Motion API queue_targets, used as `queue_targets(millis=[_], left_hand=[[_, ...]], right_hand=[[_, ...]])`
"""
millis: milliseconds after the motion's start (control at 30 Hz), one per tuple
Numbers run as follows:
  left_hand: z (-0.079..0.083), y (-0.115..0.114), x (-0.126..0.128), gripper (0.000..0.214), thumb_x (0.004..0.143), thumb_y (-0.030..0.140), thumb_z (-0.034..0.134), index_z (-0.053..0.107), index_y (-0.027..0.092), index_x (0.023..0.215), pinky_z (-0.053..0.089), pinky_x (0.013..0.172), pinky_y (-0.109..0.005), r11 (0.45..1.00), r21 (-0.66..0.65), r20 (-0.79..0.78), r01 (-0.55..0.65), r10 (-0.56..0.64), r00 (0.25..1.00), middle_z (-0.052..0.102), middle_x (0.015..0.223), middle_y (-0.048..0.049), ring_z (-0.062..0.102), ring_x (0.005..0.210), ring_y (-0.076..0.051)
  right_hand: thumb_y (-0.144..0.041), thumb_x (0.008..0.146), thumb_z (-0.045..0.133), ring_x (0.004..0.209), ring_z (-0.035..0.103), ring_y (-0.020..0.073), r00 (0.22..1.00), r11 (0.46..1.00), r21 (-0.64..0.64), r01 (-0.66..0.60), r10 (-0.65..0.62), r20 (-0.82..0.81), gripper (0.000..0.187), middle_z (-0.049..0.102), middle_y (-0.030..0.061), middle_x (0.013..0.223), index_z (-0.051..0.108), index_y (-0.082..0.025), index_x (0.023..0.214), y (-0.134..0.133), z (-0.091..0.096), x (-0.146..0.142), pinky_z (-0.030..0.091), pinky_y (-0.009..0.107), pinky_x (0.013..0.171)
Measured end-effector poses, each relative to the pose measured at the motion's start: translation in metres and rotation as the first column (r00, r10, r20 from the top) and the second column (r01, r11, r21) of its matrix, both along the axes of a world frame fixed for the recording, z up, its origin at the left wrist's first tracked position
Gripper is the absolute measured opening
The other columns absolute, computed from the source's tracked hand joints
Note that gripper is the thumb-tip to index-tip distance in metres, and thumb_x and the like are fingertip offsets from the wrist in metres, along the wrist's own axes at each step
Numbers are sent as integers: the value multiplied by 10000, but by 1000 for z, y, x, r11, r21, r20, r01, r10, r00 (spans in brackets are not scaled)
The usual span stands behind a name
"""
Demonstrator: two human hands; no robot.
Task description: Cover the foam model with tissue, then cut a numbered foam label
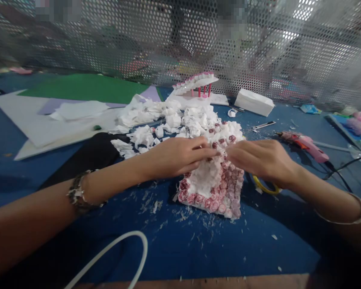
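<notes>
A board covered in small pink and mauve rosettes (212, 204) lies on the blue table, with a ruffled white patch in its middle and a few dark red rosettes on white toward its far end. Over it, my left hand (188, 154) reaches in from the left, fingers bent and closed. My right hand (258, 158) comes from the right in a pinch, its fingertips close to the left ones. Whatever lies between the fingertips is hidden or too small to name. Torn white tissue paper (168, 114) is heaped just behind the board.
To the right lie a pink glue gun (309, 146), a craft knife (264, 125) and a yellow tape ring (266, 186). A white box (254, 102) and a small model with pink posts (197, 86) stand before a perforated metal screen (156, 36). Green sheet (84, 87) spreads at left.
</notes>
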State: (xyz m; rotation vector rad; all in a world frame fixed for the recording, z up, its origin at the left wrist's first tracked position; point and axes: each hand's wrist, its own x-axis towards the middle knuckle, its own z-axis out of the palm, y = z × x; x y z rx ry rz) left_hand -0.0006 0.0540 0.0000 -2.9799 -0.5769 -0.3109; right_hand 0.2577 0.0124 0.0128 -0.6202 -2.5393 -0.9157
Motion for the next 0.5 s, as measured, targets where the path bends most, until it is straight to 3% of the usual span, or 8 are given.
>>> queue_targets(millis=[100, 200, 233, 267, 367, 400, 433, 500], left_hand=[[6, -2, -1, 353, 946, 195, 365, 559, 199, 1240, 427, 674, -228, 996, -83, 173, -35, 49, 984, 627, 1081, -89, 601, 826, -150], [13, -6, -2, 351, 950, 225, 349, 570, 182, 1220, 445, 731, -248, 989, -121, 309, -89, 122, 943, 657, 1028, -74, 603, 811, -154], [15, -7, -1, 354, 947, 237, 353, 570, 173, 1220, 448, 739, -252, 985, -139, 329, -104, 145, 933, 669, 1001, -69, 606, 795, -154], [16, -8, -1, 358, 943, 253, 363, 568, 165, 1223, 449, 737, -254, 979, -162, 333, -124, 172, 927, 678, 971, -62, 610, 774, -153], [14, -7, 0, 407, 927, 331, 398, 542, 155, 1264, 451, 701, -266, 947, -205, 292, -246, 299, 909, 682, 976, -65, 626, 767, -171], [12, -6, 0, 445, 919, 372, 407, 525, 150, 1286, 455, 699, -276, 934, -209, 286, -289, 342, 895, 673, 1042, -83, 633, 806, -190], [10, -4, 0, 492, 910, 415, 413, 503, 145, 1311, 463, 712, -289, 920, -218, 285, -327, 380, 880, 650, 1130, -105, 637, 863, -214], [6, 0, 0, 578, 894, 481, 409, 462, 129, 1350, 479, 767, -322, 899, -247, 283, -363, 425, 860, 571, 1294, -146, 627, 972, -257]], right_hand=[[-239, 929, 544, 587, 514, 77, 985, 987, 69, 143, -135, -106, 103, 641, -29, 718, 621, -203, 872, -5, 22, 16, 337, 226, 522], [-295, 923, 512, 592, 530, 103, 906, 921, -38, 389, -389, -163, 186, 624, -10, 690, 631, -195, 819, -6, 40, 42, 311, 238, 512], [-329, 916, 502, 589, 524, 114, 853, 864, -118, 489, -502, -140, 220, 626, -2, 689, 634, -196, 801, -5, 44, 54, 298, 246, 511], [-369, 899, 511, 581, 512, 125, 770, 769, -198, 608, -632, -90, 243, 625, 3, 680, 634, -202, 772, -5, 45, 67, 294, 254, 517], [-584, 855, 494, 616, 521, 196, 383, 355, -255, 900, -921, 68, 407, 659, 51, 729, 642, -220, 749, -4, 37, 115, 285, 293, 518], [-641, 852, 454, 692, 560, 234, 294, 266, -228, 937, -951, 97, 470, 684, 78, 833, 661, -221, 813, -5, 31, 131, 306, 314, 535], [-668, 854, 426, 810, 590, 272, 247, 223, -196, 955, -963, 104, 520, 690, 108, 949, 673, -210, 874, -6, 23, 146, 343, 342, 577], [-627, 897, 374, 960, 595, 316, 227, 185, -201, 962, -952, 208, 563, 674, 164, 1033, 683, -159, 929, -6, 6, 172, 404, 383, 701]])
